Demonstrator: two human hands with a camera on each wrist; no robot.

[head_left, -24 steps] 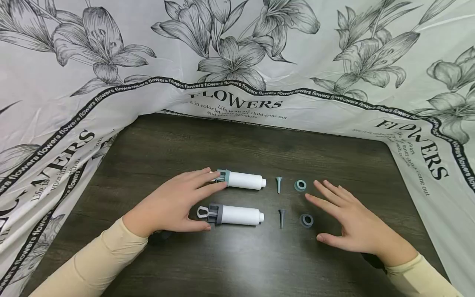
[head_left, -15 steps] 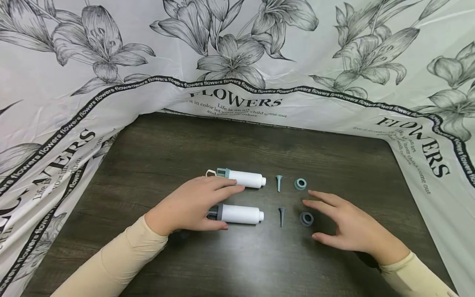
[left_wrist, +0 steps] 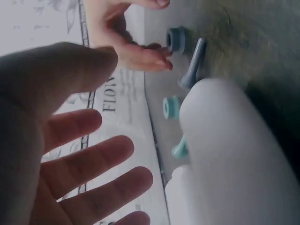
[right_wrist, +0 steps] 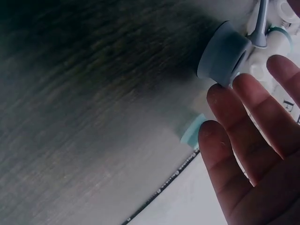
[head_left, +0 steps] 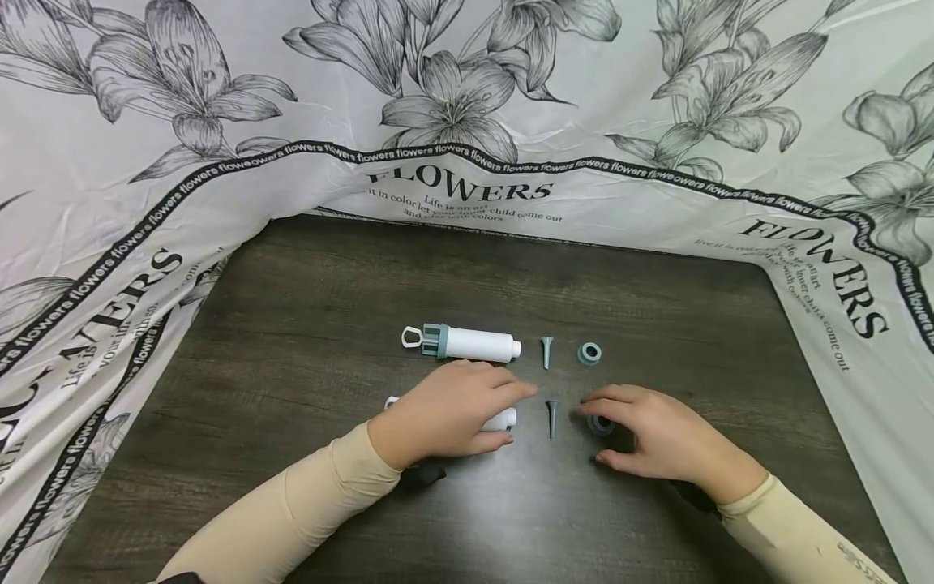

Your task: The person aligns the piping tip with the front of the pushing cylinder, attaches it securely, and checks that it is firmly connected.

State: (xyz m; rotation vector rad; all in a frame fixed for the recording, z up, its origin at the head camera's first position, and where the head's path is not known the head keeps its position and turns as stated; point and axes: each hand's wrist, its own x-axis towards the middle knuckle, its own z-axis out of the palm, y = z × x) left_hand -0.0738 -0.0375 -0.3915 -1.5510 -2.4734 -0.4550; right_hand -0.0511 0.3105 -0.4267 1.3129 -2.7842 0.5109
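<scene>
My left hand (head_left: 447,412) hovers over a white icing syringe (head_left: 503,419), hiding most of its barrel; in the left wrist view its fingers are spread and the barrel (left_wrist: 234,154) lies apart from them. Behind it lies a matching syringe (head_left: 477,345) with a teal end and a loop handle. My right hand (head_left: 660,434) reaches over a grey collar ring (head_left: 602,431), which it partly covers. In the right wrist view the fingers are slightly bent close to the grey ring (right_wrist: 220,54); I cannot tell whether they touch it.
A grey tapered nozzle (head_left: 552,418) lies between the hands. Farther back are a teal nozzle (head_left: 546,352) and a teal collar ring (head_left: 583,360). A dark wood table (head_left: 350,276) carries everything. A flower-printed cloth (head_left: 467,195) encloses its back and sides.
My left hand has moved right and slightly forward from the handle ends to above the grey syringe's barrel. My right hand has moved slightly left to the grey ring. The head view tilts down slightly.
</scene>
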